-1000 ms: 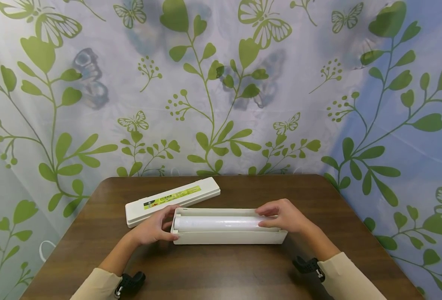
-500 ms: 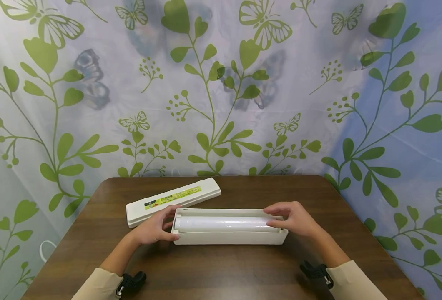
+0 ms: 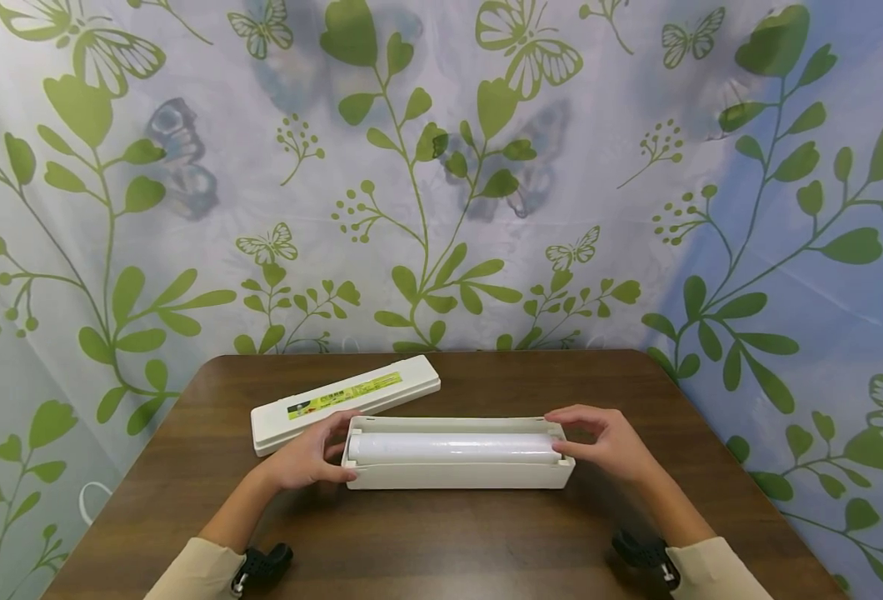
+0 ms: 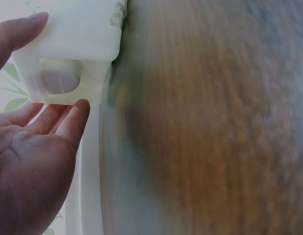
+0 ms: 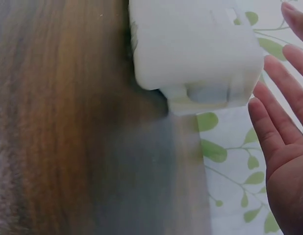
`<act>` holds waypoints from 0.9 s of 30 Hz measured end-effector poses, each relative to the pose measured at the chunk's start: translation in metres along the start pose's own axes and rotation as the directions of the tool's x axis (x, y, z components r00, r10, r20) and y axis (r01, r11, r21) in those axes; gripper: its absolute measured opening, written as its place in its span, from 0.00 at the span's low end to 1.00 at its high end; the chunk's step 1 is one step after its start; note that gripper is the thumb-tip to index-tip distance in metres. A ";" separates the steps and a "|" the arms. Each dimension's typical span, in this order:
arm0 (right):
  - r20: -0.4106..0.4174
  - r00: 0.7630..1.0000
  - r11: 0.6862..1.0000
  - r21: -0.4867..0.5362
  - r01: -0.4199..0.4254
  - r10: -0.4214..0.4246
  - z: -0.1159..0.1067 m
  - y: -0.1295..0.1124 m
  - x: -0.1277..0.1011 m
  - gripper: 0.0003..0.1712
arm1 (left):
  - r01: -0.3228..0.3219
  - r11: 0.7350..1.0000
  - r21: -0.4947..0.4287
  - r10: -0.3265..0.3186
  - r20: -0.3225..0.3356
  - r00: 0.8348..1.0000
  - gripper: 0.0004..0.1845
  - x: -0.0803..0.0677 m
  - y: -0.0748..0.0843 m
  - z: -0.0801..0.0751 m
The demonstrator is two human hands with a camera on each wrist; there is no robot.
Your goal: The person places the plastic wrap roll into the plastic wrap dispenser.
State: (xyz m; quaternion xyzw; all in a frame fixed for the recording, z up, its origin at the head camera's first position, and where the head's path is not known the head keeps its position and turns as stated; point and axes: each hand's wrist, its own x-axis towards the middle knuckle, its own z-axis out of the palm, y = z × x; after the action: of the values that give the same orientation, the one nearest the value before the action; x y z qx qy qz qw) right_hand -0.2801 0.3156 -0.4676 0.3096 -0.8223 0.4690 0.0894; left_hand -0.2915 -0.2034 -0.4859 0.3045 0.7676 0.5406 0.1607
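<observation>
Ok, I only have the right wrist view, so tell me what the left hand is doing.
Observer: The left hand has the left end of the white box between its thumb and fingers.
Operator: Now tell me what shows inside the box from above.
Observer: In the head view, a glossy white roll lies lengthwise in it.
Operator: Report whatever else is lying on the table.
Observer: A long, labelled white piece lies at a slant behind the box, toward its left.
</observation>
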 end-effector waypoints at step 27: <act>0.012 0.994 0.975 0.194 -0.106 0.106 -0.003 0.026 -0.014 0.32 | -0.004 1.000 -0.001 0.004 -0.003 1.000 0.51 0.000 -0.001 -0.003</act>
State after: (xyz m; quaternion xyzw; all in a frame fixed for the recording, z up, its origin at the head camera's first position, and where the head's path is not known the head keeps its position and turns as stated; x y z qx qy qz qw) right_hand -0.2849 0.3341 -0.4910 0.2729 -0.7882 0.5507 0.0329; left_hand -0.2940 -0.2059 -0.4859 0.3052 0.7670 0.5417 0.1586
